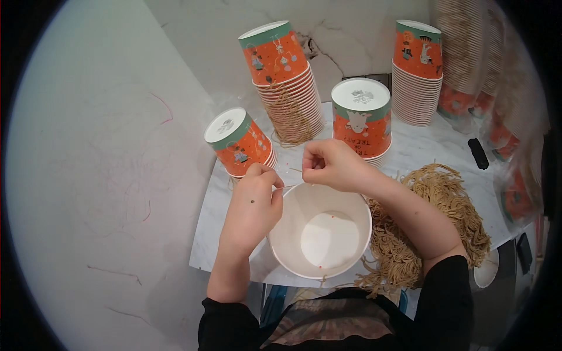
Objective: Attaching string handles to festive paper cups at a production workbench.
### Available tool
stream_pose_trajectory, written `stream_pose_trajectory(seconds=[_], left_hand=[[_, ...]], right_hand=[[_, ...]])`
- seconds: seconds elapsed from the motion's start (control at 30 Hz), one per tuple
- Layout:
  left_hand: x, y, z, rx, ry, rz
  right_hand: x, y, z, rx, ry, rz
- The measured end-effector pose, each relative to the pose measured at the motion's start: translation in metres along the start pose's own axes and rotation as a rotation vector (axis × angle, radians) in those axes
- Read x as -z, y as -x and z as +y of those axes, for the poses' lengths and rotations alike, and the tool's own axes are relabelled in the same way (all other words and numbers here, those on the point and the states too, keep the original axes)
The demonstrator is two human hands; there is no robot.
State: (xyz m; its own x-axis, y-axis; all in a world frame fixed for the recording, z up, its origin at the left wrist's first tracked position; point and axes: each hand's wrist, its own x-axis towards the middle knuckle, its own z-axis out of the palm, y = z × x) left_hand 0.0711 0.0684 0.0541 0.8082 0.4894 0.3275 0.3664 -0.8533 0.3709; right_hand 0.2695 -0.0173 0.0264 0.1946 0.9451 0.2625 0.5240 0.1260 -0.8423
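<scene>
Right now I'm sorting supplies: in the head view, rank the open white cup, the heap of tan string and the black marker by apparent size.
1. heap of tan string
2. open white cup, though it sits nearer the camera, so this ranking is unsure
3. black marker, plainly smallest

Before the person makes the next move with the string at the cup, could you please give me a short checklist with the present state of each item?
1. White paper cup upright, open end up, at the table's near edge: ok.
2. Cup interior bare apart from tiny specks: ok.
3. Left hand pinching a thin string at the cup's rim: ok.
4. Right hand pinching above the far rim: ok; whether it holds the same string: cannot tell.
5. String threaded through a hole in the cup wall: cannot tell.
6. Bundle of tan strings lying right of the cup: ok.
</scene>
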Motion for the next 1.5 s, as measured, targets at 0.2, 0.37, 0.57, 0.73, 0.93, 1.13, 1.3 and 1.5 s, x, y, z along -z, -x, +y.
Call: stream_pose_trajectory(seconds=[0.2,0.37,0.57,0.73,0.93,1.13,1.3,1.5], left_hand=[[0.009,-0.012,0.025,0.009,0.354,-0.023],[-0.005,-0.034,0.014,0.056,0.247,0.129],[-0.008,-0.032,0.005,0.272,0.403,-0.082],[-0.016,-0.032,-0.013,0.334,0.679,-0.14],[-0.023,-0.033,-0.021,0.345,0.912,-0.11],[-0.018,-0.031,-0.025,0.332,1.007,-0.161],[-0.02,-0.027,-0.033,0.354,1.088,-0.232],[-0.025,-0.028,-0.041,0.326,1.092,-0.192]], right_hand=[[-0.005,0.0,-0.001,-0.007,-0.109,0.04],[-0.005,-0.003,0.004,0.002,-0.109,0.027],[0.002,-0.004,0.009,0.003,-0.025,0.007],[0.004,-0.004,0.005,-0.017,-0.095,-0.007],[0.005,-0.002,-0.004,-0.001,-0.093,-0.051],[0.005,-0.001,-0.009,0.052,-0.053,-0.06],[0.002,-0.001,-0.01,0.109,-0.077,-0.088],[-0.002,0.002,-0.011,0.2,-0.079,-0.002]])
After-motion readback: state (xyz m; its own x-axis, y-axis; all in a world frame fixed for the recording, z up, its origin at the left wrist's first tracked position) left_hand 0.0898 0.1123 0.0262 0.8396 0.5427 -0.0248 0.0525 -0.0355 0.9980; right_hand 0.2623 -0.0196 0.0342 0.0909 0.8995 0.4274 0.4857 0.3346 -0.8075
